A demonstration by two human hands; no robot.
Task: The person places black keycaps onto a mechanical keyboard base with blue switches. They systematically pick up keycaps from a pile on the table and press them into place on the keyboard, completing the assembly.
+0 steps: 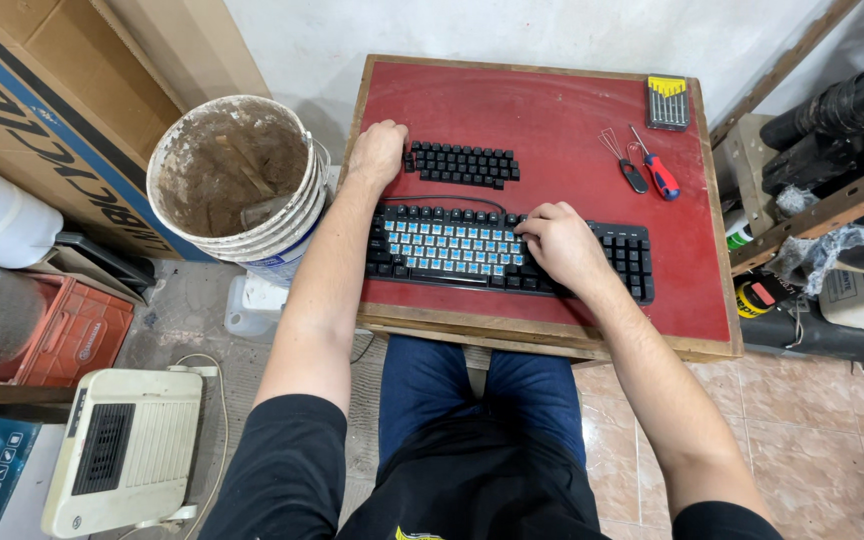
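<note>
At your left stand a dirty white bucket (237, 175) and a white heater (127, 450); beyond, a red-handled screwdriver (658, 172), a keycap puller (625, 162) and a screwdriver set (668, 102).

Both bare forearms stretched forward, black short sleeves, left hand (378, 152) reaching farther out, fingers curled, knuckles up, right hand (559, 247) nearer the body, palm down, fingers bent, fingertips pressing downward, wrists straight, hands well apart

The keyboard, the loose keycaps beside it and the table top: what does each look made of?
Keyboard: matte black plastic, likely; bared switches show pale blue tops. Loose keycaps, by the left hand: the same matte black plastic. Table top: dull red sheet, perhaps felt or laminate, framed in bare wood. The right hand rests on the switches.
</note>
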